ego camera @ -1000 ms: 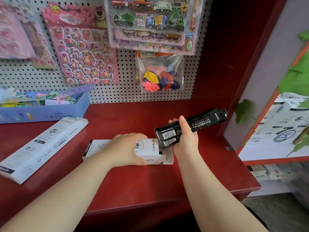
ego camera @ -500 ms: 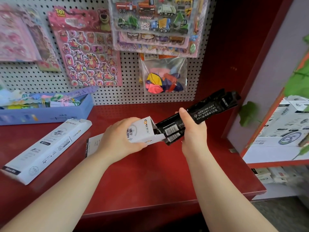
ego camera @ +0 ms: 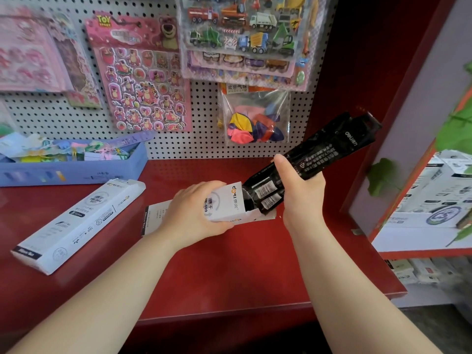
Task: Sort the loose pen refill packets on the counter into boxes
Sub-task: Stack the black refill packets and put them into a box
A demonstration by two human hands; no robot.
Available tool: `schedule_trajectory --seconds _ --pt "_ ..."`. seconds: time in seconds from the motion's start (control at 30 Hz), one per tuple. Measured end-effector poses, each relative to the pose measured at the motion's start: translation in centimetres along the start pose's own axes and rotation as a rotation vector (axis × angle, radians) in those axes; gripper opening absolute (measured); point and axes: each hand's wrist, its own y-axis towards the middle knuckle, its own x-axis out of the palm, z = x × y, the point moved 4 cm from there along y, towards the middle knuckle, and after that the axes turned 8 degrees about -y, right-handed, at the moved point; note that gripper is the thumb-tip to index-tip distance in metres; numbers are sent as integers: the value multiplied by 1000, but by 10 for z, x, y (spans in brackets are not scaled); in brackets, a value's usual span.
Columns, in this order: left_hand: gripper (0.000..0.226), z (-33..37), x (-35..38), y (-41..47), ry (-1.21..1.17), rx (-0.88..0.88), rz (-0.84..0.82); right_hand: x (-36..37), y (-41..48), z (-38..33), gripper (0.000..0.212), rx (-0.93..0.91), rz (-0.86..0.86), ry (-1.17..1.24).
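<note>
Black refill packets [ego camera: 301, 172], gripped mid-length by the right hand [ego camera: 298, 198], are only tip-deep in the white box [ego camera: 224, 204] clasped by the left hand [ego camera: 194, 213]; snagging on the flap and crushed box mouth are risked.

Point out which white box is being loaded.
The tilted white box gripped by the left hand: the right hand holds black packets in its open end. The other white box lies untouched farther left.
</note>
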Motion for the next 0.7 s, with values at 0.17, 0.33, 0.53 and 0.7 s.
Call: schedule_trajectory --seconds 0.17,0.33,0.53,0.7 --pt "62 0 -2 0 -25 17 63 0 -5 0 18 19 -25 59" --pt "64 -5 -6 1 -107 2 100 -5 -11 7 10 112 -91 62" --pt "71 -8 -7 0 -137 3 147 -9 -11 5 9 140 -69 91" --pt "72 -7 -5 2 -151 20 180 -8 -9 5 16 166 7 211"
